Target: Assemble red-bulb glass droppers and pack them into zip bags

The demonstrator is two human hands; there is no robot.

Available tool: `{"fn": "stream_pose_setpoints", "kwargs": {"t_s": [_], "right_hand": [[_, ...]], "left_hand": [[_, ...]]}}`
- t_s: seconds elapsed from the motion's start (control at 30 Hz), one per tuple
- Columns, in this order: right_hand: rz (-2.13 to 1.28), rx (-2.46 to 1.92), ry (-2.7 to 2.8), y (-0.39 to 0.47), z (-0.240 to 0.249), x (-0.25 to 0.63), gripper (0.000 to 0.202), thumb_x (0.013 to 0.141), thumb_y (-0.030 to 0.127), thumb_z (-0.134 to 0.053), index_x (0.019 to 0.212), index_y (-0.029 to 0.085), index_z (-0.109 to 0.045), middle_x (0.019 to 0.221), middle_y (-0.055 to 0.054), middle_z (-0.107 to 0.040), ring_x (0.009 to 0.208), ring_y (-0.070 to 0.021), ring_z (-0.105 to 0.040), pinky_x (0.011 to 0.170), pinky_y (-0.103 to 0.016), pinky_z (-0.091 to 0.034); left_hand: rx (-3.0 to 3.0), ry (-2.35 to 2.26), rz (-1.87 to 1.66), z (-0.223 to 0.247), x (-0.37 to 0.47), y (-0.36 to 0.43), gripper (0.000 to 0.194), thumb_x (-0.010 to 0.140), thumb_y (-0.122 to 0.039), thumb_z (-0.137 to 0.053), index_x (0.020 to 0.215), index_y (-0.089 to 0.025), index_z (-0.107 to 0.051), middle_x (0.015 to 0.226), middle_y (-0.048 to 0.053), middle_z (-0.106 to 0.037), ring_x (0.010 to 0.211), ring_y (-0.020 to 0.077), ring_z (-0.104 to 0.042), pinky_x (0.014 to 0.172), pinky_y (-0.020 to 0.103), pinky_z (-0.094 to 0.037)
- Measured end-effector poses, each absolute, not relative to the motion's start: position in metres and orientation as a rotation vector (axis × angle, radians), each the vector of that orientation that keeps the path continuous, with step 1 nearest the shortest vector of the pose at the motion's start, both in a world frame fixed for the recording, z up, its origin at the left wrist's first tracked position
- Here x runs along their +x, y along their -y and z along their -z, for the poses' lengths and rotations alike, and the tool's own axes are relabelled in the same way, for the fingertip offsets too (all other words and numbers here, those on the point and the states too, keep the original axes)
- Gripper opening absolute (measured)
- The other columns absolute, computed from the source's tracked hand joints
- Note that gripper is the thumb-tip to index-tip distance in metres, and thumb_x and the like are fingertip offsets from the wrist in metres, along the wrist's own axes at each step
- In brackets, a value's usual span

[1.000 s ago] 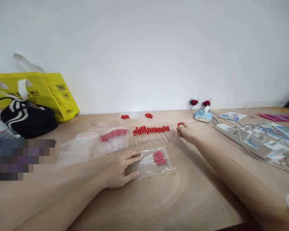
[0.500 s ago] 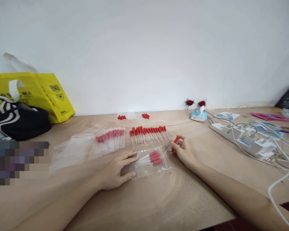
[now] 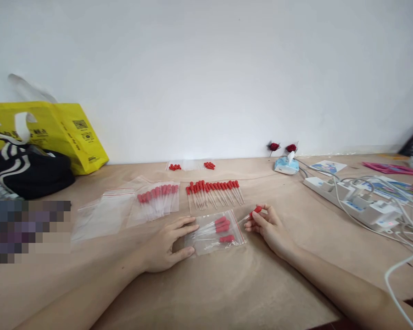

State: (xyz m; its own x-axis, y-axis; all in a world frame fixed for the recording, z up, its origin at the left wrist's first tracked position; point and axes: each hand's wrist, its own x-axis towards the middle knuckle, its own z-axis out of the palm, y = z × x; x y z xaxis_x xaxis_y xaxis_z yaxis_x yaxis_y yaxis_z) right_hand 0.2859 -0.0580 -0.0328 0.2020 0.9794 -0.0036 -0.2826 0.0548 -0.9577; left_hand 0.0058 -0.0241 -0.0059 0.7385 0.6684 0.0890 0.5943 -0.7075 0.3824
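My left hand lies with its fingers spread, fingertips on the left edge of a clear zip bag. Several red-bulbed droppers are inside that bag, bulbs toward its red-striped opening on the right. Pinched in the fingers of my right hand is one more dropper, its thin tube pointing left at the bag's opening. Whether the tip is inside the bag I cannot tell. Beyond the bag lies a row of loose droppers.
To the left are filled bags of droppers and flat zip bags. Bags of small red bulbs lie by the wall. A yellow bag stands far left. A power strip with cables and a tissue pack are at right.
My right hand has shifted slightly right, with the dropper turned flatter toward the bag. One dropper inside the bag now lies apart, lower than the others. My left hand stays put.
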Motion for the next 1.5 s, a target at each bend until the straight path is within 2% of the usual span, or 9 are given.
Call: {"fn": "stream_pose_setpoints", "kwargs": {"t_s": [0.2,0.33,0.47,0.77,0.9,1.0,1.17,1.33,1.5], "right_hand": [[-1.223,-1.075,0.967,0.061,0.034,0.284,0.045,0.058,0.046,-0.070,0.079,0.022,-0.038,0.065,0.005,-0.056,0.054,-0.0108,-0.056,0.056,-0.027,-0.045],[-1.199,-1.143,1.225,0.061,0.038,0.285,0.034,0.056,0.040,-0.073,0.068,0.018,-0.049,0.060,0.003,-0.054,0.051,-0.0075,-0.047,0.049,-0.023,-0.036],[-1.232,-1.203,1.366,0.060,0.040,0.287,0.031,0.058,0.041,-0.071,0.073,0.017,-0.058,0.054,0.004,-0.052,0.045,-0.0059,-0.037,0.044,-0.022,-0.026],[-1.379,-1.182,1.587,0.053,0.035,0.289,0.035,0.060,0.046,-0.069,0.071,0.017,-0.054,0.042,0.008,-0.040,0.037,-0.0033,-0.028,0.038,-0.018,-0.018],[-1.347,-1.233,1.616,0.047,0.038,0.287,0.036,0.057,0.047,-0.069,0.066,0.017,-0.053,0.044,0.007,-0.043,0.039,-0.0042,-0.034,0.038,-0.018,-0.023],[-1.256,-1.287,1.634,0.047,0.038,0.285,0.035,0.065,0.050,-0.062,0.066,0.016,-0.055,0.047,0.004,-0.046,0.040,-0.0059,-0.038,0.039,-0.019,-0.028],[-1.110,-1.146,1.795,0.051,0.034,0.287,0.029,0.068,0.042,-0.062,0.058,0.015,-0.055,0.065,0.000,-0.053,0.053,-0.0073,-0.043,0.048,-0.021,-0.033],[-1.138,-1.203,1.831,0.051,0.036,0.288,0.021,0.070,0.036,-0.060,0.064,0.015,-0.059,0.056,0.002,-0.050,0.047,-0.0061,-0.037,0.044,-0.020,-0.028],[-0.990,-1.280,1.774,0.048,0.044,0.286,0.018,0.069,0.034,-0.062,0.067,0.016,-0.062,0.058,0.001,-0.054,0.049,-0.0073,-0.041,0.046,-0.020,-0.031]], "left_hand": [[2.602,-1.015,-0.271,0.005,0.006,0.025,0.048,0.080,-0.042,-0.050,0.126,-0.029,-0.042,0.137,0.004,-0.035,0.124,0.0278,-0.032,0.100,0.047,-0.030],[2.601,-1.033,-0.219,0.001,0.008,0.027,0.049,0.079,-0.041,-0.050,0.126,-0.028,-0.043,0.137,0.005,-0.034,0.124,0.0282,-0.031,0.100,0.048,-0.028],[2.614,-1.058,-0.176,-0.003,0.009,0.028,0.049,0.079,-0.041,-0.050,0.126,-0.027,-0.043,0.137,0.005,-0.035,0.124,0.0289,-0.032,0.100,0.049,-0.028],[2.618,-1.005,-0.220,0.005,0.007,0.024,0.049,0.079,-0.043,-0.049,0.126,-0.029,-0.042,0.137,0.004,-0.034,0.125,0.0283,-0.029,0.101,0.049,-0.026],[2.609,-0.999,-0.222,0.004,0.007,0.025,0.050,0.079,-0.041,-0.051,0.126,-0.029,-0.042,0.137,0.004,-0.034,0.125,0.0278,-0.029,0.101,0.048,-0.026],[2.595,-0.987,-0.243,0.003,0.007,0.025,0.050,0.078,-0.041,-0.052,0.126,-0.030,-0.042,0.137,0.004,-0.035,0.124,0.0289,-0.030,0.100,0.049,-0.026],[2.599,-0.955,-0.310,0.009,0.005,0.023,0.048,0.078,-0.041,-0.052,0.125,-0.031,-0.043,0.136,0.003,-0.036,0.124,0.0284,-0.032,0.100,0.048,-0.028],[2.606,-0.967,-0.269,0.007,0.006,0.023,0.048,0.078,-0.041,-0.053,0.124,-0.030,-0.044,0.136,0.003,-0.037,0.124,0.0280,-0.031,0.101,0.047,-0.027],[2.598,-0.967,-0.268,0.005,0.006,0.024,0.050,0.078,-0.041,-0.053,0.125,-0.029,-0.044,0.136,0.004,-0.037,0.125,0.0280,-0.030,0.101,0.047,-0.026]]}}
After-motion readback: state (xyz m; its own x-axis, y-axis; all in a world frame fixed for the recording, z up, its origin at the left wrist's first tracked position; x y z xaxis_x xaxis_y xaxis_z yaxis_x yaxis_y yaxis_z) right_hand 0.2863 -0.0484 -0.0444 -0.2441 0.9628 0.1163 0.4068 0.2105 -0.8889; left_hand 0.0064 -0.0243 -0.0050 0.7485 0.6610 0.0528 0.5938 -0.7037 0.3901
